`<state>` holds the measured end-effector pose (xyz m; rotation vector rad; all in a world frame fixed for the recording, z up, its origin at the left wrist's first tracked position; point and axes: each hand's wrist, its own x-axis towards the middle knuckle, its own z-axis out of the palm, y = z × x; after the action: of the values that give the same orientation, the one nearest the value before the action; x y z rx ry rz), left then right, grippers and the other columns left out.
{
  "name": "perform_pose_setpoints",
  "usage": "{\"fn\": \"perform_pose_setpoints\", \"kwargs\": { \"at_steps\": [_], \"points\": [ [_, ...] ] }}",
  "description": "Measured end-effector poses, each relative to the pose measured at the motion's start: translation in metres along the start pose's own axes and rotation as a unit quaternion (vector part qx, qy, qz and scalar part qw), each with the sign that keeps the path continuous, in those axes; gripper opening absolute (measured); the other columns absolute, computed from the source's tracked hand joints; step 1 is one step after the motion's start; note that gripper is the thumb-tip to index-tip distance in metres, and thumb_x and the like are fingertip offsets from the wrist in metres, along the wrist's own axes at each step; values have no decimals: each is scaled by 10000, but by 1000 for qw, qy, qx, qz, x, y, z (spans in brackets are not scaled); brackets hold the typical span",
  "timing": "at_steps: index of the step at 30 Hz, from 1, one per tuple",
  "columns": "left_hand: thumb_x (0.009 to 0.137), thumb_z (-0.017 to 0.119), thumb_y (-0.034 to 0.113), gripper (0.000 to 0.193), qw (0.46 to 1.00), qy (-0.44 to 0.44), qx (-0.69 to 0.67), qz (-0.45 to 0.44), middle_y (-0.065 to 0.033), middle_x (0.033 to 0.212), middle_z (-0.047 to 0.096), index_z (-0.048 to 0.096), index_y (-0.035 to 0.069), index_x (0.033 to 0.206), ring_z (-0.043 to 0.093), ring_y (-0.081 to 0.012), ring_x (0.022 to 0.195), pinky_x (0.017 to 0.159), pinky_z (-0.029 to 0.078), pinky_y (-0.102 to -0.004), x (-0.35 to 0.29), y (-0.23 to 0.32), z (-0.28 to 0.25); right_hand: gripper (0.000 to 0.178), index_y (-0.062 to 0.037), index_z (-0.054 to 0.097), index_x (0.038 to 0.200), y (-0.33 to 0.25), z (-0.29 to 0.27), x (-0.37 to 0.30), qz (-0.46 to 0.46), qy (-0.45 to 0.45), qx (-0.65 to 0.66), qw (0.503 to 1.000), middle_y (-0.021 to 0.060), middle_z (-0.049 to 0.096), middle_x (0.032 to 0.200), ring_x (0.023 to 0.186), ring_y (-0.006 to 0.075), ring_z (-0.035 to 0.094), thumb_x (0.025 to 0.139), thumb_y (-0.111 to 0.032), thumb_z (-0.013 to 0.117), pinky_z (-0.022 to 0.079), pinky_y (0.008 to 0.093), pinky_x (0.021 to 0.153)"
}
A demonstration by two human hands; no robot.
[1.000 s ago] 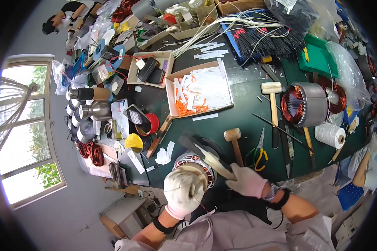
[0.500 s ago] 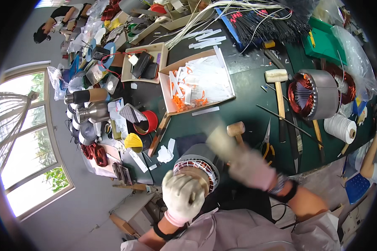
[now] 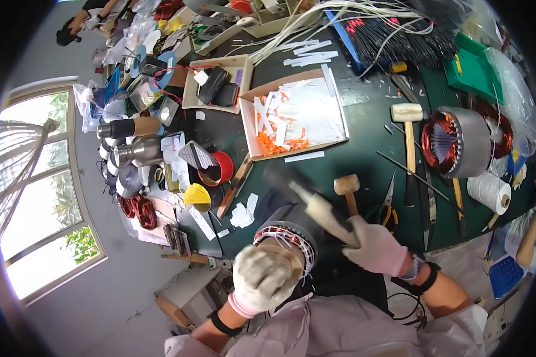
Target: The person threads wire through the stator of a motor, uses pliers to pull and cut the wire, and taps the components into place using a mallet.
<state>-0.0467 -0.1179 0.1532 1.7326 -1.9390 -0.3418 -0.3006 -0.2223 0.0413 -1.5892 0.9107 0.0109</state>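
Note:
My left hand [image 3: 263, 275], in a white glove, is closed over a round tan block [image 3: 292, 257] at the near opening of a grey motor stator [image 3: 307, 229]. Copper windings [image 3: 271, 233] with white lacing ring that opening. My right hand [image 3: 376, 247], gloved too, grips the pale handle of a hammer [image 3: 321, 211]. The hammer's dark, motion-blurred head is up over the far left side of the stator. A small wooden mallet [image 3: 346, 185] lies just beyond my right hand.
Beyond the stator stands a carton [image 3: 339, 140] of white and orange strips. To the right are pliers [image 3: 389, 205], a white-headed mallet [image 3: 407, 112], another wound stator [image 3: 473, 143] and a white twine spool [image 3: 488, 193]. On the left are paper scraps [image 3: 242, 215] and a red-rimmed round container [image 3: 223, 168].
My right hand has swung the hammer, whose head is now farther left and away from me. The left hand stays at the stator's opening. The whole view has shifted slightly.

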Motion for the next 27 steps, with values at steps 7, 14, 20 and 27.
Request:
{"fn": "perform_pose_setpoints", "kwargs": {
  "at_steps": [7, 14, 20, 27],
  "points": [
    [670, 846, 79, 365, 995, -18, 30, -90, -80, 1015, 714, 732, 93, 1016, 708, -329, 975, 866, 576, -455, -24, -2, 7, 570, -27, 530, 1344, -3, -2, -6, 49, -123, 16, 991, 296, 709, 960, 973, 498, 708, 864, -274, 716, 559, 545, 875],
    [657, 868, 166, 310, 995, -92, -19, -14, -74, 1049, 736, 756, 102, 939, 715, -281, 991, 870, 585, -443, -22, -23, -3, 295, -8, 589, 1086, -65, -39, 40, 12, -27, -4, 1000, 240, 736, 997, 829, 395, 743, 904, -224, 673, 585, 525, 769],
    [607, 835, 102, 303, 981, -193, -10, 19, -67, 1010, 739, 758, 105, 901, 723, -288, 967, 830, 598, -434, -17, -26, -10, 346, 22, 580, 1072, -59, -40, 54, 60, -131, -113, 983, 290, 700, 866, 888, 476, 720, 892, -252, 690, 557, 538, 771],
    [622, 841, 140, 322, 996, -70, -13, -47, -54, 1055, 738, 760, 114, 932, 720, -275, 971, 841, 589, -432, -22, -28, -5, 369, -7, 611, 1074, -49, -18, 50, 12, -170, -81, 982, 258, 704, 840, 857, 481, 714, 852, -275, 736, 557, 542, 762]
  ]
}}
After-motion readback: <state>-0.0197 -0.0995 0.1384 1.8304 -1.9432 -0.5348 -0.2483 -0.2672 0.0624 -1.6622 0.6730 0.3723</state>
